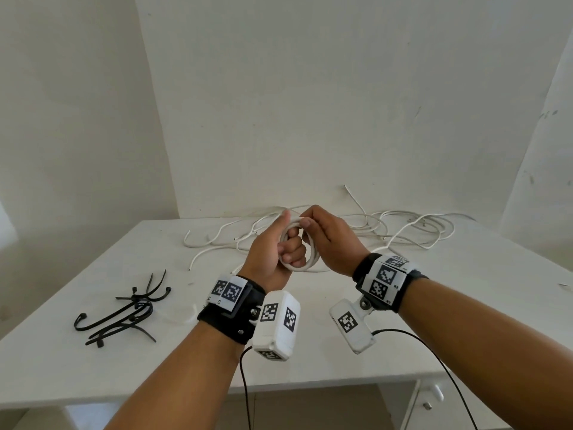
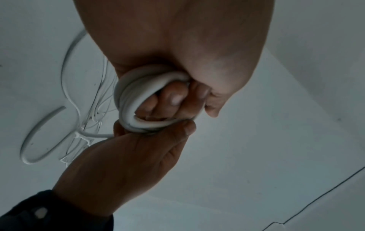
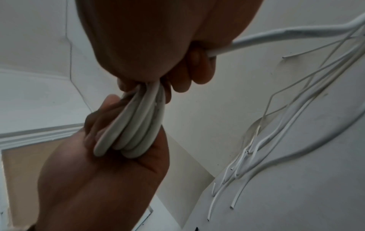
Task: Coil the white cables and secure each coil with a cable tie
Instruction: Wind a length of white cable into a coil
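1. Nearest me, my left hand [image 1: 273, 252] has its fingers curled through the coil [image 1: 310, 259], thumb up along its near side; the coil stands upright above the table [image 1: 93, 367], not touching it.
2. My right hand [image 1: 325, 237] pinches the coil's top, just right of the left thumb; in the right wrist view a strand [image 3: 276, 37] leaves that pinch, so I judge some cable is still unwound.
3. The ties [image 1: 124, 311] lie on the table well to the left of the coil, nearer my left hand, which is occupied.
4. Farthest back, loose cables [image 1: 403, 228] sprawl along the wall.
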The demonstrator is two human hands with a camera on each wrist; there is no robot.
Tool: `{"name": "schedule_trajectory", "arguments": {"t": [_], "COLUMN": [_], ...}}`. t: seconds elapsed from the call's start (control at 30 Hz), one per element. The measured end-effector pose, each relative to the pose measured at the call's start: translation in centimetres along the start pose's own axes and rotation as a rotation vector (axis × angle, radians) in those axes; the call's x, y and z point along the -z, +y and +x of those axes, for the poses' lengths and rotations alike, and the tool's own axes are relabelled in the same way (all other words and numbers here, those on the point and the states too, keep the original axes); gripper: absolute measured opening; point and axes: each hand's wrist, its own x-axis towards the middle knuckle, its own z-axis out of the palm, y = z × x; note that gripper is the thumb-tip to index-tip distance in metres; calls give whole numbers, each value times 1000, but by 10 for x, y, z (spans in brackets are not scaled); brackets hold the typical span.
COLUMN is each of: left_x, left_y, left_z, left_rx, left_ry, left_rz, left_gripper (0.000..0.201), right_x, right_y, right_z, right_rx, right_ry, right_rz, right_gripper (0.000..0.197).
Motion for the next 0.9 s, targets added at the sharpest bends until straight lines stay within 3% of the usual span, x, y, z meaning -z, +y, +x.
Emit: {"name": "schedule_trajectory", "arguments": {"t": [0.1,0.2,0.33,0.47,0.73,0.83,0.9], "left_x": [-1,2,2,2,20,42,56], "left_y": [2,18,22,9,-10,-13,-13], "left_z": [-1,2,9,17,21,25,28], "left_rx": [-60,-174,-237,-289,-546,-571,-500], "left_ry": [20,98,151,194,317,254,213], "left_rz": [-165,-301,-268,-185,690,1023,1191], "left_gripper": [42,46,50,44,27,27,27], "right_x": [0,-4,-19,-29,-33,-32,-27], "right_y": [9,25,26,7,-12,-12,-11], "right_z": [-1,-14,-25,-21,-22,-26,-28], "right_rx": [16,-39,-117,-92,-63,-45,-28], "right_ry": [29,-30,-144,-314,-452,-451,-451], "right_rz": [-36,-22,-76,-266,-377,-372,-380], "right_gripper": [25,26,31,29,24,22,21]}}
